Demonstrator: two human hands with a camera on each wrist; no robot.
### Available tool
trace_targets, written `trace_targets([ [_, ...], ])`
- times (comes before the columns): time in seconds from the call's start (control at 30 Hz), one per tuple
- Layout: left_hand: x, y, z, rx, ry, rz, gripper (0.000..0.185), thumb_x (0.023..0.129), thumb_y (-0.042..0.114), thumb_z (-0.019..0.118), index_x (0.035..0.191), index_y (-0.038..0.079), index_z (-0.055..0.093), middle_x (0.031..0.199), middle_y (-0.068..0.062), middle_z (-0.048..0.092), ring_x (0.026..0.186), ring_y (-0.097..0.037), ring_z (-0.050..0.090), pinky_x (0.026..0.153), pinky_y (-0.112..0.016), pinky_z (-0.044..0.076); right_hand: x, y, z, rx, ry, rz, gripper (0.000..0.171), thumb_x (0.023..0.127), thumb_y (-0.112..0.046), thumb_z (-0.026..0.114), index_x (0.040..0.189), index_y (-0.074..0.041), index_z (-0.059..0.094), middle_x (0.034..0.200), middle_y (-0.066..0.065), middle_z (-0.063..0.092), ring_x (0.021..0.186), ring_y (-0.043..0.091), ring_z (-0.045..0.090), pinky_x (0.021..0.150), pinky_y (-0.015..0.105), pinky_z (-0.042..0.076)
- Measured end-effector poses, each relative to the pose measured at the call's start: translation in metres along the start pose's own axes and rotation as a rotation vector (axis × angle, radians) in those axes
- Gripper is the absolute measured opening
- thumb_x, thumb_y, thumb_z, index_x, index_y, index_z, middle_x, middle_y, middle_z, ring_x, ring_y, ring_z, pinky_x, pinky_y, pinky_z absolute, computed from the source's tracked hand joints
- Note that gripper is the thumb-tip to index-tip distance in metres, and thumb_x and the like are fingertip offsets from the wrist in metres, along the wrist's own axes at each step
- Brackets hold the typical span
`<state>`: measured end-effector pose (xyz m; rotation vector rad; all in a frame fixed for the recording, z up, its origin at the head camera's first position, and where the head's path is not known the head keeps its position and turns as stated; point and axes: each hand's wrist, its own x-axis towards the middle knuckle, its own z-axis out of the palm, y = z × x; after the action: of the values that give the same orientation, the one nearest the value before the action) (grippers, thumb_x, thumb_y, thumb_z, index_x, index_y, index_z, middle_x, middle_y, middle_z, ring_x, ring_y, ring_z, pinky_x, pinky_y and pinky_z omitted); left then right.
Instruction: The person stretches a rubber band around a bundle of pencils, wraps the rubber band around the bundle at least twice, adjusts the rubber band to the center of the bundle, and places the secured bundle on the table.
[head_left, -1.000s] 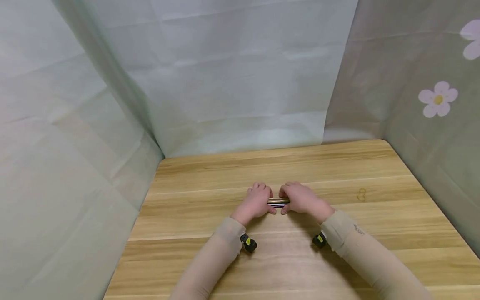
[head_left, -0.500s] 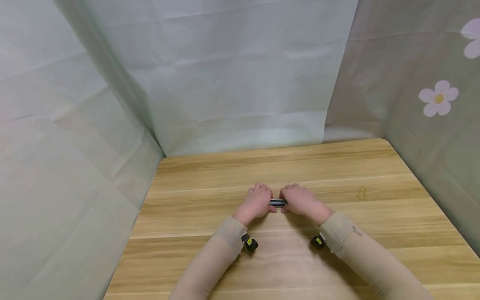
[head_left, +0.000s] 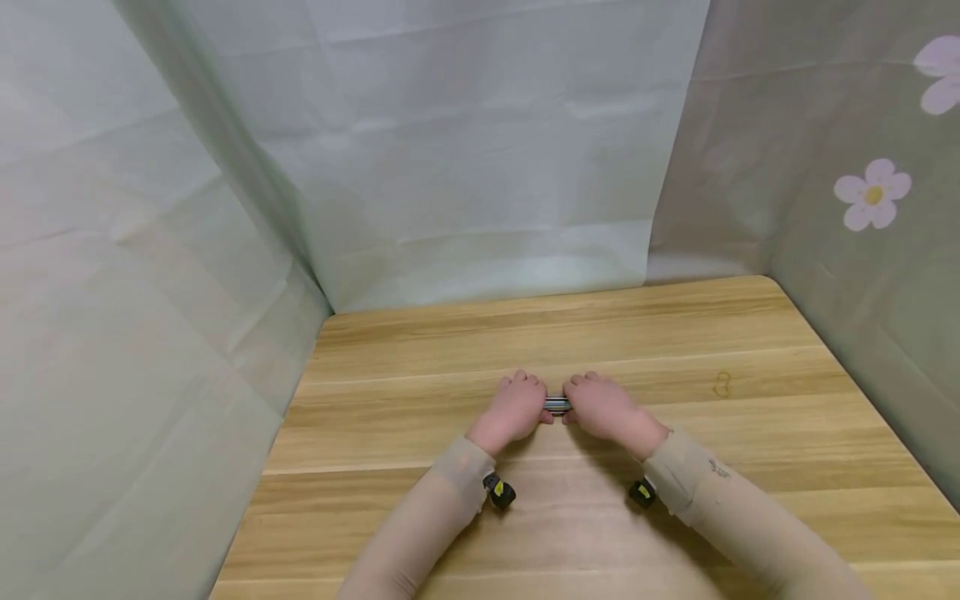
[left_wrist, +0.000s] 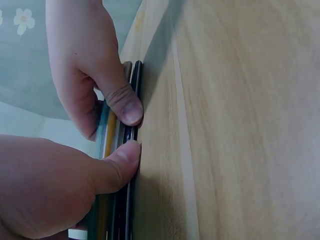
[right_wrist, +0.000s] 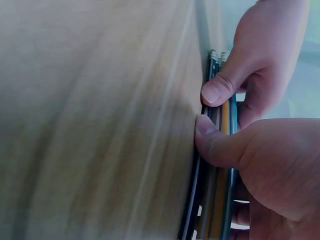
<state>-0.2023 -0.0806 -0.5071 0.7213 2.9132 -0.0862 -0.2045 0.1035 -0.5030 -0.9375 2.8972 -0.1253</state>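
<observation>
Between both hands lies a bundle of several long thin pencils [head_left: 557, 406], side by side near the middle of the table. Dark, orange-yellow [right_wrist: 220, 200] and teal ones show in the wrist views. My left hand [head_left: 517, 406] grips the bundle's left part, its thumb [left_wrist: 125, 157] across the dark pencils. Close beside it, my right hand [head_left: 603, 406] holds the right part, thumb [right_wrist: 209, 132] on the near side. The two thumb tips are a small gap apart. Fingers on the far side are mostly hidden, as is much of the bundle.
A thin yellowish looped band, like a rubber band [head_left: 722, 384], lies on the wooden table [head_left: 420, 533] to the right of the hands. Pale cloth walls [head_left: 487, 167] stand behind and on both sides of the table.
Both hands have moved slightly closer together along the pencils, so less of the bundle shows between them. The visible stripes changed from gold and purple to dark and grey. The band stays put.
</observation>
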Motion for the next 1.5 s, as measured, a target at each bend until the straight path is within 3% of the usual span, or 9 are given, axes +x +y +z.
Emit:
trace_targets([
  [0.1, -0.002, 0.002, 0.001, 0.041, 0.046, 0.046, 0.036, 0.101, 0.047, 0.071, 0.110, 0.013, 0.072, 0.107, -0.003, 0.072, 0.096, -0.020, 0.061, 0.089, -0.039, 0.053, -0.002, 0.000, 0.004, -0.013, 0.009, 0.009, 0.034, 0.097, -0.034, 0.081, 0.103, -0.004, 0.068, 0.099, 0.008, 0.067, 0.092, 0.028, 0.063, 0.080, 0.046, 0.058],
  [0.27, -0.005, 0.003, 0.003, 0.123, 0.146, 0.109, 0.031, 0.099, 0.045, 0.074, 0.097, 0.014, 0.069, 0.091, -0.001, 0.071, 0.084, -0.018, 0.069, 0.073, -0.035, 0.057, -0.004, 0.002, 0.011, -0.048, 0.070, -0.025, 0.033, 0.096, -0.036, 0.081, 0.098, -0.006, 0.067, 0.093, 0.008, 0.066, 0.089, 0.029, 0.064, 0.074, 0.047, 0.058],
  [0.5, -0.010, 0.007, 0.001, 0.185, 0.131, 0.108, 0.030, 0.104, 0.042, 0.069, 0.106, 0.012, 0.070, 0.096, -0.002, 0.072, 0.087, -0.019, 0.068, 0.072, -0.035, 0.056, -0.007, 0.002, 0.013, -0.069, 0.102, -0.061, 0.030, 0.099, -0.032, 0.078, 0.100, -0.004, 0.066, 0.093, 0.009, 0.067, 0.088, 0.030, 0.064, 0.072, 0.046, 0.058],
  [0.73, -0.008, 0.003, -0.003, 0.275, 0.251, 0.103, 0.013, 0.108, 0.026, 0.065, 0.107, 0.013, 0.064, 0.085, 0.000, 0.070, 0.073, -0.016, 0.068, 0.061, -0.033, 0.055, -0.005, 0.007, 0.005, -0.103, 0.229, -0.103, 0.014, 0.102, -0.010, 0.071, 0.103, -0.002, 0.059, 0.077, 0.007, 0.062, 0.066, 0.024, 0.063, 0.055, 0.038, 0.057],
  [0.9, -0.007, 0.002, -0.013, 0.251, 0.271, 0.057, 0.018, 0.110, 0.028, 0.060, 0.115, 0.011, 0.061, 0.098, -0.004, 0.070, 0.088, -0.020, 0.069, 0.075, -0.035, 0.056, -0.002, 0.008, -0.003, -0.139, 0.298, -0.098, 0.013, 0.102, -0.008, 0.072, 0.106, -0.001, 0.061, 0.084, 0.009, 0.065, 0.069, 0.024, 0.064, 0.056, 0.037, 0.057],
  [1.13, -0.007, 0.003, -0.021, 0.138, 0.264, 0.036, 0.041, 0.111, 0.050, 0.050, 0.119, 0.011, 0.059, 0.109, -0.006, 0.068, 0.101, -0.023, 0.066, 0.081, -0.041, 0.052, 0.001, 0.006, -0.009, -0.157, 0.300, -0.064, 0.019, 0.104, -0.018, 0.071, 0.103, -0.003, 0.059, 0.085, 0.008, 0.063, 0.069, 0.023, 0.059, 0.060, 0.037, 0.054],
  [1.33, -0.008, 0.003, -0.023, 0.114, 0.222, 0.045, 0.038, 0.112, 0.045, 0.051, 0.123, 0.010, 0.059, 0.117, -0.006, 0.069, 0.108, -0.023, 0.066, 0.089, -0.043, 0.054, -0.001, 0.002, -0.010, -0.175, 0.317, -0.066, 0.024, 0.104, -0.022, 0.072, 0.104, -0.002, 0.058, 0.086, 0.009, 0.063, 0.071, 0.024, 0.060, 0.060, 0.038, 0.055],
  [1.5, -0.009, 0.005, -0.023, 0.096, 0.216, 0.031, 0.039, 0.112, 0.046, 0.053, 0.123, 0.009, 0.060, 0.115, -0.007, 0.069, 0.108, -0.024, 0.067, 0.088, -0.044, 0.054, -0.001, 0.000, -0.009, -0.173, 0.318, -0.069, 0.025, 0.104, -0.023, 0.071, 0.106, -0.001, 0.059, 0.088, 0.010, 0.064, 0.073, 0.024, 0.061, 0.062, 0.039, 0.054],
])
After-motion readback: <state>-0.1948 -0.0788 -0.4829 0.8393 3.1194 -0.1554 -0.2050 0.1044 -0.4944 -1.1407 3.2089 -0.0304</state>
